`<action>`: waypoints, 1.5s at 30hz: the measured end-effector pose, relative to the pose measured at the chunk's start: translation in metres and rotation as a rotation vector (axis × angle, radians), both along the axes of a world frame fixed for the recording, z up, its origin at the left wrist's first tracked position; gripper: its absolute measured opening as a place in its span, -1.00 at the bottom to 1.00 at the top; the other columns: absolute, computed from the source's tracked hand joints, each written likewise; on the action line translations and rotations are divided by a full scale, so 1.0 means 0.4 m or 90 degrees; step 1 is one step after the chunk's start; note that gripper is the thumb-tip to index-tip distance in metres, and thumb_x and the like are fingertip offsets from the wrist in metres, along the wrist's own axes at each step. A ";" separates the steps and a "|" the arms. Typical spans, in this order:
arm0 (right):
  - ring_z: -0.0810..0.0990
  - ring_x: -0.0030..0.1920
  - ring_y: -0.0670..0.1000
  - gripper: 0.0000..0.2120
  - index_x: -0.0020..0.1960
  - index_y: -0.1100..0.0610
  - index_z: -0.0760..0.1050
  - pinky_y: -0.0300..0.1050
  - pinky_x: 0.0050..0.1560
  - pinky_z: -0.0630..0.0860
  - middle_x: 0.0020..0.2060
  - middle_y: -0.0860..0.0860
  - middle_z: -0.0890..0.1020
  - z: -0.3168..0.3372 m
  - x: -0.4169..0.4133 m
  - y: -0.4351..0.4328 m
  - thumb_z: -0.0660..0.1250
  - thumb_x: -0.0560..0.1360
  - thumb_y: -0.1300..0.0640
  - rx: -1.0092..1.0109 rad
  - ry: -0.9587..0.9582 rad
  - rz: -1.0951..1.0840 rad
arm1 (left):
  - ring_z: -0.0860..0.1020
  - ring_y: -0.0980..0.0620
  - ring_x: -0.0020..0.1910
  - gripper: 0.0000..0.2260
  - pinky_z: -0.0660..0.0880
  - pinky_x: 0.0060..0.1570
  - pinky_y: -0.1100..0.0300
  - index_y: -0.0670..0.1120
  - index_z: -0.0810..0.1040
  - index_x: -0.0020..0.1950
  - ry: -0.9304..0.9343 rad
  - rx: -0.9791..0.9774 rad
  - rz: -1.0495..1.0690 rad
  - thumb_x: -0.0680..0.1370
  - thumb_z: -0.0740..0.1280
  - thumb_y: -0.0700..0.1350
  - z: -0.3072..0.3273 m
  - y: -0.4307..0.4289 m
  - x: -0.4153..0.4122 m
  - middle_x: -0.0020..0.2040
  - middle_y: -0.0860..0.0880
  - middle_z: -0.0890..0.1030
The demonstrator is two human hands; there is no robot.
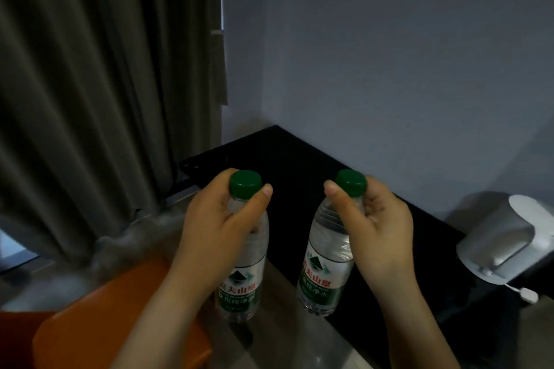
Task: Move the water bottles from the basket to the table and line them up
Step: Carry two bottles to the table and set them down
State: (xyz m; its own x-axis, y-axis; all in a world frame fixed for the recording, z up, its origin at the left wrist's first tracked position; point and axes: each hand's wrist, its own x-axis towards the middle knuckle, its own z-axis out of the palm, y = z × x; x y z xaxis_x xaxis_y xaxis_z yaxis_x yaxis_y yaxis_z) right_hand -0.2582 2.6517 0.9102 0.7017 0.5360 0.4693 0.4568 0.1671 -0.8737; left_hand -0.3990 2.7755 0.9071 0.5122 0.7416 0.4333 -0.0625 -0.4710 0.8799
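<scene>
Two bottles up in the air, one in each hand, near the black bench [299, 159].

The left hand [209, 228] has its grip closed on the left bottle [242, 272] just under the green cap; this bottle hangs in front of the bench, so it could bump the edge. The right hand [380, 228] holds the right bottle [323, 266] the same way, tilted over the bench edge. Both are held only by the thin neck, so they could slip or tip when put down.

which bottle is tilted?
The bottle in the right hand, right bottle: its base swings inward to the left. The left bottle, in the left hand, hangs nearly upright.
</scene>
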 end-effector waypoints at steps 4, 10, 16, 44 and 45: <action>0.56 -0.37 -0.24 -0.89 -0.22 0.02 0.56 -0.44 -0.33 0.44 -0.40 -0.09 0.61 -0.019 0.112 0.084 0.42 0.45 0.03 0.007 -0.007 0.004 | 0.57 -0.05 -0.25 -0.76 0.45 -0.33 0.34 -0.15 0.53 -0.17 0.006 -0.004 0.000 0.50 0.38 0.02 -0.015 0.097 0.125 -0.25 -0.12 0.59; 0.56 -0.35 -0.13 -0.83 -0.22 0.09 0.54 -0.29 -0.31 0.49 -0.38 0.00 0.61 -0.029 0.286 0.182 0.41 0.48 0.03 -0.011 0.012 0.026 | 0.60 -0.04 -0.17 -0.79 0.53 -0.17 0.17 -0.14 0.57 -0.12 0.018 -0.015 -0.024 0.49 0.40 0.01 0.000 0.210 0.303 -0.19 -0.09 0.63; 0.63 -0.29 -0.08 -0.89 -0.16 0.06 0.57 -0.27 -0.26 0.55 -0.31 0.01 0.65 -0.057 0.406 0.250 0.42 0.47 0.04 -0.029 0.030 0.018 | 0.63 0.01 -0.14 -0.81 0.53 -0.11 0.11 -0.15 0.60 -0.11 0.019 -0.065 -0.031 0.46 0.40 -0.03 -0.012 0.293 0.423 -0.18 -0.04 0.66; 0.64 -0.10 -0.19 -0.82 -0.06 -0.20 0.57 -0.31 -0.14 0.57 -0.13 -0.21 0.65 -0.264 0.634 0.815 0.48 0.37 -0.02 -0.239 0.066 -0.088 | 0.61 0.16 -0.21 -0.94 0.54 -0.09 0.11 -0.06 0.61 -0.16 0.172 -0.165 -0.093 0.44 0.46 -0.13 -0.307 1.007 0.749 -0.22 0.08 0.65; 0.65 -0.08 -0.16 -0.82 -0.05 -0.20 0.57 -0.24 -0.12 0.59 -0.12 -0.19 0.65 -0.275 0.637 0.832 0.47 0.38 -0.03 -0.244 0.076 -0.086 | 0.61 0.11 -0.19 -0.95 0.55 -0.05 0.03 -0.06 0.60 -0.16 0.176 -0.180 -0.100 0.45 0.45 -0.15 -0.321 1.034 0.751 -0.21 0.07 0.65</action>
